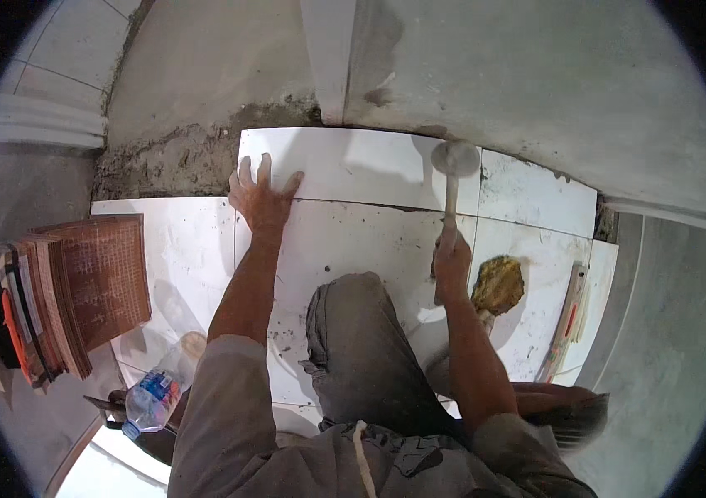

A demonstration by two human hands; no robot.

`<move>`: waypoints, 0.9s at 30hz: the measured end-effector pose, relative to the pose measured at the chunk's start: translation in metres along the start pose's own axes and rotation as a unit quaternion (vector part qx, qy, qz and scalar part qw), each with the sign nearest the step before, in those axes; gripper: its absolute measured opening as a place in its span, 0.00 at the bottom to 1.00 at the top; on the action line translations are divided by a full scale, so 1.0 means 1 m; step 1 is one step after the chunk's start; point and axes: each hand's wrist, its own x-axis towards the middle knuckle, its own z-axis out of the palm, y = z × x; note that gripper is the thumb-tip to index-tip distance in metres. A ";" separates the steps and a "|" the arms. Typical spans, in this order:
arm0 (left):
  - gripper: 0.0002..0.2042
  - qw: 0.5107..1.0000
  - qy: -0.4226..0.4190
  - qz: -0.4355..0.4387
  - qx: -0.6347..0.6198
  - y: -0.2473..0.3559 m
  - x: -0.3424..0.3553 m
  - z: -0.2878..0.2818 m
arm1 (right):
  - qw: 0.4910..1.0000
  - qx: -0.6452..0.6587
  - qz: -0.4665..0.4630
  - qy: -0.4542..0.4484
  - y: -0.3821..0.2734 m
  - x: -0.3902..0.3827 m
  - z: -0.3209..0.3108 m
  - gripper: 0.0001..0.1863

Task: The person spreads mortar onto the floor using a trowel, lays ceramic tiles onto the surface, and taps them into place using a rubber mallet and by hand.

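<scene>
A long white tile (pixel 353 166) lies along the far edge of the tiled floor, against the grey wall. My left hand (pixel 263 197) rests on its left end with fingers spread; a fingertip or two reach its left edge. In my right hand (pixel 453 264) is the handle of a mallet. The pale round head of the mallet (pixel 455 158) is over the tile's right end; I cannot tell whether it touches. Another white tile (pixel 536 192) adjoins on the right. A dirty yellow-brown sponge (pixel 498 285) lies just right of my right hand.
Rough grey mortar (pixel 170 166) shows left of the long tile. A stack of brown-backed tiles (pixel 95 282) stands at the left, beside an orange and black tool (pixel 17 332). A clear plastic bottle (pixel 154 402) lies at lower left. A long narrow bar (pixel 565 319) lies at the right.
</scene>
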 end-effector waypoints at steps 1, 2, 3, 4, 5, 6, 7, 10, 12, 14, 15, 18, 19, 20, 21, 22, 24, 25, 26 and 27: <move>0.32 0.999 0.027 0.016 -0.017 0.000 0.002 0.002 | 0.999 -0.028 -0.041 0.020 0.003 -0.001 -0.002 0.25; 0.31 1.000 0.007 0.003 -0.018 -0.001 0.001 0.004 | 0.998 -0.034 -0.031 0.037 0.009 -0.009 -0.003 0.24; 0.31 0.999 -0.028 -0.015 -0.005 -0.001 0.000 0.006 | 0.998 -0.035 -0.026 0.034 0.015 -0.018 -0.007 0.24; 0.31 1.000 -0.015 -0.003 0.022 -0.001 -0.001 0.009 | 0.998 -0.044 -0.027 0.034 0.021 -0.027 -0.012 0.24; 0.31 0.999 -0.012 0.004 0.049 -0.001 -0.003 0.011 | 0.998 -0.052 -0.030 0.033 0.027 -0.034 -0.015 0.24; 0.27 0.996 -0.054 -0.006 0.077 0.000 -0.006 0.013 | 0.998 -0.051 -0.028 0.030 0.032 -0.040 -0.017 0.24; 0.27 0.993 -0.070 -0.017 0.089 0.000 -0.009 0.015 | 0.999 -0.009 0.029 0.020 0.036 -0.044 -0.021 0.24; 0.24 0.983 -0.093 0.128 0.096 0.002 -0.027 0.015 | 1.000 -0.005 0.023 0.012 0.038 -0.044 -0.024 0.24; 0.25 0.979 -0.095 0.175 0.049 0.004 -0.040 0.013 | 0.999 -0.043 -0.021 0.021 0.033 -0.039 -0.024 0.25; 0.25 0.975 -0.110 0.189 0.043 0.006 -0.052 0.009 | 0.998 -0.061 -0.001 -0.003 0.025 -0.036 -0.023 0.25; 0.25 0.972 -0.133 0.195 0.017 0.007 -0.058 0.008 | 0.997 -0.074 0.006 -0.019 0.021 -0.036 -0.022 0.25; 0.25 0.969 -0.151 0.195 -0.021 0.008 -0.065 0.003 | 0.996 -0.073 -0.029 -0.034 0.013 -0.036 -0.016 0.24; 0.26 0.968 -0.152 0.197 -0.041 0.008 -0.066 0.002 | 0.994 -0.083 -0.069 -0.033 0.011 -0.035 -0.013 0.25; 0.26 0.969 -0.143 0.196 -0.049 0.008 -0.067 0.000 | 0.993 -0.082 -0.070 -0.042 0.008 -0.035 -0.009 0.24; 0.26 0.969 -0.139 0.197 -0.049 0.009 -0.067 -0.001 | 0.990 -0.089 -0.100 -0.043 0.005 -0.033 -0.005 0.24; 0.28 0.972 -0.148 0.182 -0.032 0.009 -0.067 -0.002 | 0.988 -0.114 -0.086 -0.061 0.000 -0.031 -0.002 0.22; 0.29 0.974 -0.155 0.163 -0.013 0.010 -0.066 -0.003 | 0.984 -0.141 -0.075 -0.082 -0.016 -0.024 0.006 0.21; 0.31 0.986 -0.118 0.119 -0.013 0.011 -0.066 -0.003 | 0.979 -0.143 -0.098 -0.106 -0.027 -0.021 0.009 0.20; 0.32 0.993 -0.095 0.067 -0.005 0.011 -0.066 -0.003 | 0.976 -0.135 -0.111 -0.132 -0.040 -0.017 0.016 0.19; 0.32 0.995 -0.075 0.070 -0.008 0.011 -0.065 -0.003 | 0.973 -0.141 -0.127 -0.135 -0.055 -0.011 0.027 0.19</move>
